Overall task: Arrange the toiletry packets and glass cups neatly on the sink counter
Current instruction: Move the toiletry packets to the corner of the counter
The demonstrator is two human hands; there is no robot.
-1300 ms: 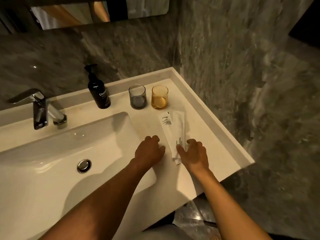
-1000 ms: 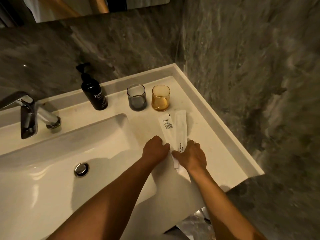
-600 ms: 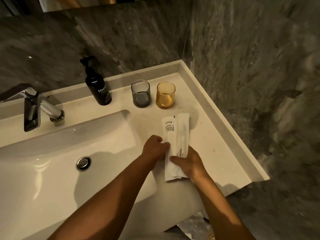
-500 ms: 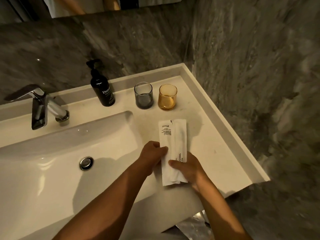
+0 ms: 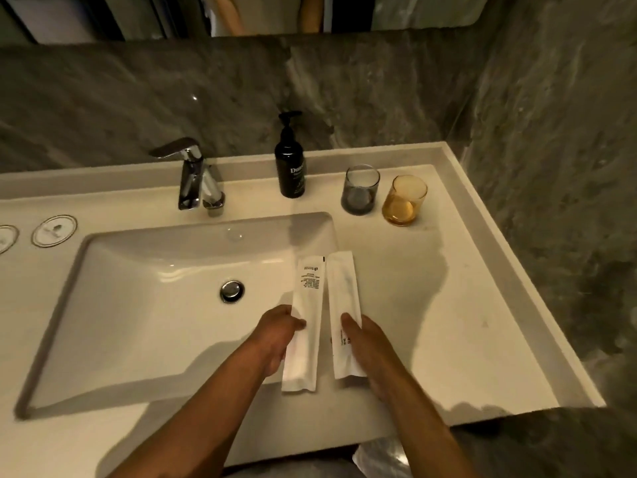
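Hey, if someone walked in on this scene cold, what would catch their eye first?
Probably the two white packets, one under the left hand and one under the right hand, lying side by side just right of the basin. Next, the amber cup beside the grey cup at the counter's back right, and the black pump bottle left of them.

White tabletop point(image 5: 448, 322) w/ sunken sink basin point(image 5: 138, 305), raised rim at back & right. Directly on it: chrome faucet point(image 5: 193, 177) behind basin; black pump bottle point(image 5: 291, 163) at back; grey glass cup point(image 5: 360, 189) beside amber glass cup point(image 5: 405, 201), near but apart; 2 white packets point(image 5: 305, 322) point(image 5: 343, 305) side by side right of basin, lengthwise; 2 round coasters point(image 5: 53, 231) point(image 5: 5, 238) far left.
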